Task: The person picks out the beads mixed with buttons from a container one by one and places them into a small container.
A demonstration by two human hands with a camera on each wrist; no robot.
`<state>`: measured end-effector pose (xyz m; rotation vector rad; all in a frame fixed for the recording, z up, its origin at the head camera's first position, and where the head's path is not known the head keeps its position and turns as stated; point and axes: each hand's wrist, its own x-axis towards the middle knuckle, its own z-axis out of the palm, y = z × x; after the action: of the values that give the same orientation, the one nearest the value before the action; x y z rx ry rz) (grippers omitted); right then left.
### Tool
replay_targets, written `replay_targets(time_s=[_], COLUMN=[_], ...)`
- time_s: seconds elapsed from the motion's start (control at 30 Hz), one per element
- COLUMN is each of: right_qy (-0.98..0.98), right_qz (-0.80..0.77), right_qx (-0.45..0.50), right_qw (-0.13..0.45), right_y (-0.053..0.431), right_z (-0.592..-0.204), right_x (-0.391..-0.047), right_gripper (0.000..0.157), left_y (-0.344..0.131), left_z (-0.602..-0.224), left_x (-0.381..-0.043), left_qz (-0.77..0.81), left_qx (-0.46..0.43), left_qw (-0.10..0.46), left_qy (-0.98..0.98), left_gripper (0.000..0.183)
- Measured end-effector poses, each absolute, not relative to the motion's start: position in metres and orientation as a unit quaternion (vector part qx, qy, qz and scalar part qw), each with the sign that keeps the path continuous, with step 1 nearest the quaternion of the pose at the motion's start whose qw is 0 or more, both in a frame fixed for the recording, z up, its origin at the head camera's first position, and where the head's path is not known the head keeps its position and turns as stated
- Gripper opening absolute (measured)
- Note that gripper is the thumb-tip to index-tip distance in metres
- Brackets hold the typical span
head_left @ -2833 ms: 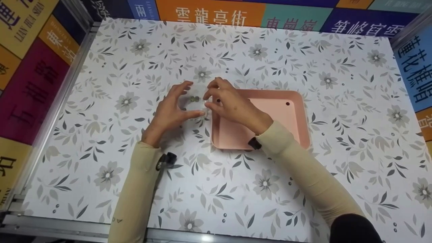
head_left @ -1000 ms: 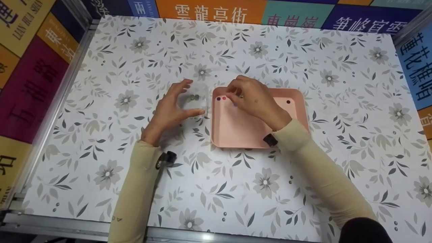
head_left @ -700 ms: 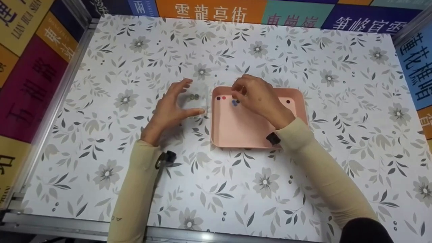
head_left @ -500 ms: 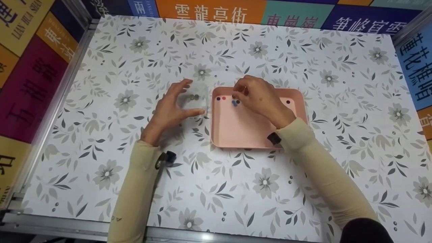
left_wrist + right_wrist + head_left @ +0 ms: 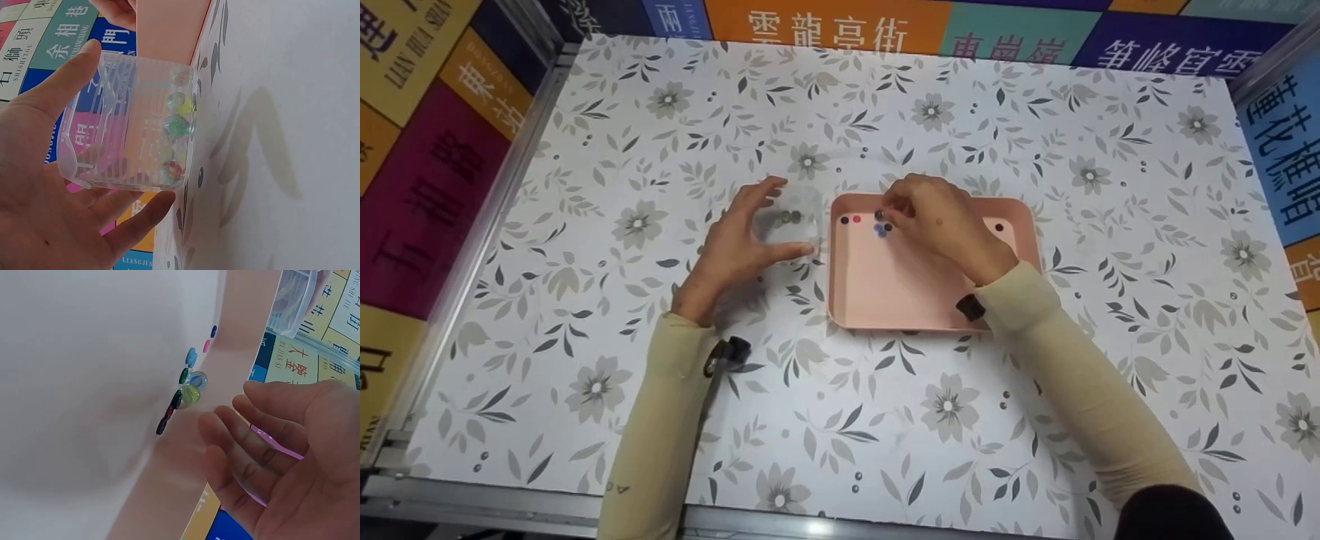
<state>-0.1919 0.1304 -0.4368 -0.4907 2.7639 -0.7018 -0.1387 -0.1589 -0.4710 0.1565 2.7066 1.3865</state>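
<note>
My left hand [image 5: 731,247] holds a clear plastic box [image 5: 129,118] on the table, thumb on one side and fingers on the other. Several glass marbles [image 5: 177,125] lie along the bottom of the box. Over the back of a pink tray [image 5: 900,292] hovers my right hand [image 5: 934,217], its fingers loosely bent and holding nothing. Two marbles, one with blue swirls [image 5: 197,378] and one yellow-green [image 5: 190,394], sit in the tray just off my fingertips. Beside them runs a row of small flat discs, among them a light blue one [image 5: 191,357] and a pink one [image 5: 206,345].
The tray stands just right of the box on a table [image 5: 810,420] with a floral cover. Another dark disc [image 5: 999,227] lies at the tray's back right corner. Printed panels [image 5: 840,26] close off the back and sides, and a metal rail [image 5: 510,495] edges the front.
My right hand has gone from above the clear box rightward to the tray, and its fingers have loosened; a marble now shows by the fingertips. The left hand stays at the box.
</note>
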Motion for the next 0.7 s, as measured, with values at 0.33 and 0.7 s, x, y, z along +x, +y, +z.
replay_targets(time_s=[0.33, 0.7], right_qy=[0.948, 0.951], right_qz=[-0.24, -0.223], right_qx=[-0.165, -0.175], right_qw=[0.128, 0.126], right_y=[0.133, 0.135], right_z=[-0.444, -0.45], right_x=[-0.192, -0.19], right_gripper=[0.024, 0.023], left_y=[-0.159, -0.159], left_z=[-0.471, -0.471], left_x=[-0.139, -0.138], left_qz=[0.455, 0.449], left_qx=[0.049, 0.046], left_qw=[0.052, 0.054], left_qy=[0.887, 0.891], left_gripper=[0.102, 0.102])
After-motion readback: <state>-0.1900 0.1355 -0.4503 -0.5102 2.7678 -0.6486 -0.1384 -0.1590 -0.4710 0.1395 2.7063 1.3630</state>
